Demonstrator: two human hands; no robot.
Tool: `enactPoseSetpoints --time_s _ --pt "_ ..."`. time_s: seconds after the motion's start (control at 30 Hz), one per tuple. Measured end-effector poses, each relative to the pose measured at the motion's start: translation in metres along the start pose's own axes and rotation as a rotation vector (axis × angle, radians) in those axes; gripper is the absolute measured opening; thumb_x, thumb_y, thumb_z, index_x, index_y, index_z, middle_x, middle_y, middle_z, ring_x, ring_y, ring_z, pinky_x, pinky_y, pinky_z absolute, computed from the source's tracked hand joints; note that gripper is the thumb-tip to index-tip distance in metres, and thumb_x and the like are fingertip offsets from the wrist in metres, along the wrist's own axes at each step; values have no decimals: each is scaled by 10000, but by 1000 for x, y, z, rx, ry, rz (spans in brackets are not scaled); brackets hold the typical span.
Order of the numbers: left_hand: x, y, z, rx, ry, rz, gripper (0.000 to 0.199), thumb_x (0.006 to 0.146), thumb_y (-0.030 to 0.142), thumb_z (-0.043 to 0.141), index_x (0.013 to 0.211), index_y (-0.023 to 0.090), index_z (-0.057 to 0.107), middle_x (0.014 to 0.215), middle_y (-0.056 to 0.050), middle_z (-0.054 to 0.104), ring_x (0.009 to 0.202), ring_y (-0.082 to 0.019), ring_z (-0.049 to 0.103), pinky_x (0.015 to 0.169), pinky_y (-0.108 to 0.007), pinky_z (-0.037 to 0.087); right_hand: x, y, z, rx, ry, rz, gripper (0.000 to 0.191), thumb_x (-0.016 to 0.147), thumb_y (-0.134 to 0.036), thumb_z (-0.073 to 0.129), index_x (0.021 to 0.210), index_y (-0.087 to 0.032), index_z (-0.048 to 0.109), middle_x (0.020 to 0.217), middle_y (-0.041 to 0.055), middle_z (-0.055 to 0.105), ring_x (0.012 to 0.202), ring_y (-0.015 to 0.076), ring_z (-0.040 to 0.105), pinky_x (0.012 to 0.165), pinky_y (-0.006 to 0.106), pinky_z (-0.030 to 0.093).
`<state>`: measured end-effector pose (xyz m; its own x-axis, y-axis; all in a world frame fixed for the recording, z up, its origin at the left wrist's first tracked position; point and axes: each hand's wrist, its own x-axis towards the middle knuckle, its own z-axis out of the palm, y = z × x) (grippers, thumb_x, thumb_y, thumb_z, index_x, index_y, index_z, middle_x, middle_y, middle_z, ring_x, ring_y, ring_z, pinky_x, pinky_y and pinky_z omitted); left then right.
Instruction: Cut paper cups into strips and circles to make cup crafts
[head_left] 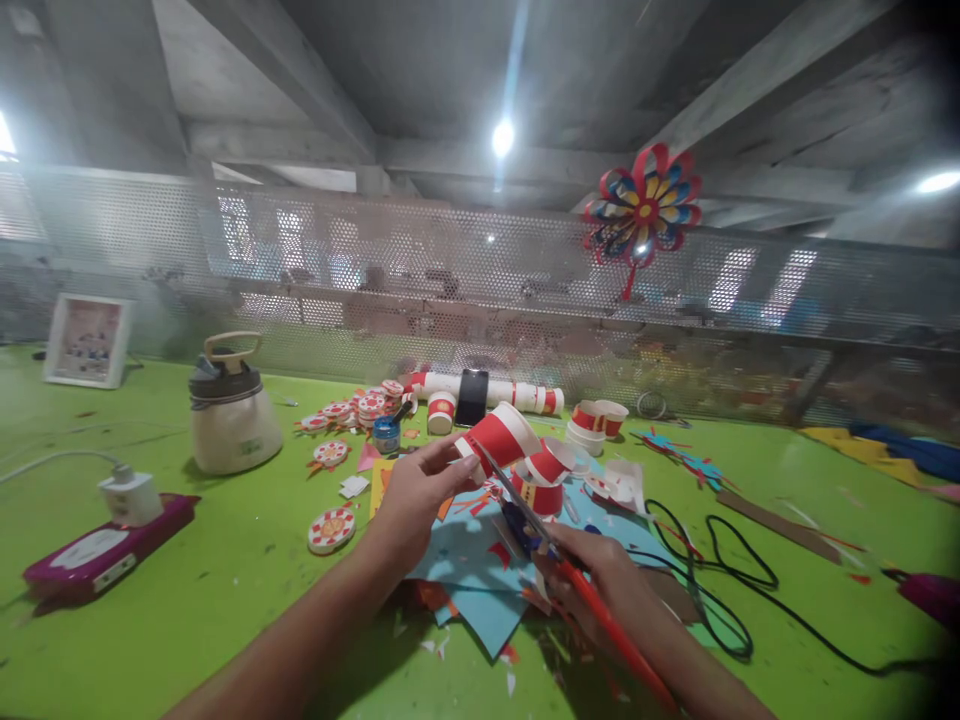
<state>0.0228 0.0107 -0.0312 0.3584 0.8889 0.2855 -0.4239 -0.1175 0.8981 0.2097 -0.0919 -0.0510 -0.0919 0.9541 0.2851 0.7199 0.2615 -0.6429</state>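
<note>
Red and white paper makes up the tilted cup (501, 440) I have in view, held above the overlapping light-blue paper sheets (457, 548), my landmark here. The bare left hand (409, 495) grasps the cup's near end, thumb in front; the other fingers are partly hidden behind it. Over the same sheets, the right hand (589, 560) grips long metal scissors with red handles (544, 535), its fingers covering much of the grips. The blades reach the cup's lower side, but I cannot tell whether paper sits between them. Under the blades, a dark-blue object (517, 522) is too obscured for me to identify.

At the sheets' far edge, another red-and-white paper cup (551, 460) is partly blocked by the held one. Left of the sheets lies a round white disc with red patches (332, 530). Right of them loops a thin black cord (739, 570); farther right, the picture's dark border cuts off a purple object (930, 598). Behind the sheets, I find shapes beyond the perforated metal screen (420, 260) blurred.
</note>
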Motion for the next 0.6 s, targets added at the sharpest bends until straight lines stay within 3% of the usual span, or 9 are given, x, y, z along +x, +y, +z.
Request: enactPoseSetpoints --time_s 0.23,0.6 --pt "-1 -2 -2 13 0 5 372 731 298 743 1074 162 697 947 -120 708 841 -231 643 792 -363 493 -3 -2 -2 0 -33 -26 254 834 -318 485 929 -166 666 673 -4 582 601 159 538 550 220 482" --pt "2 5 1 -210 97 -64 340 633 250 814 918 119 683 909 -116 690 778 -206 658 757 -349 514 -2 -2 2 79 -50 45 203 840 -337 507 824 -173 626 662 -5 556 611 159 555 591 244 531"
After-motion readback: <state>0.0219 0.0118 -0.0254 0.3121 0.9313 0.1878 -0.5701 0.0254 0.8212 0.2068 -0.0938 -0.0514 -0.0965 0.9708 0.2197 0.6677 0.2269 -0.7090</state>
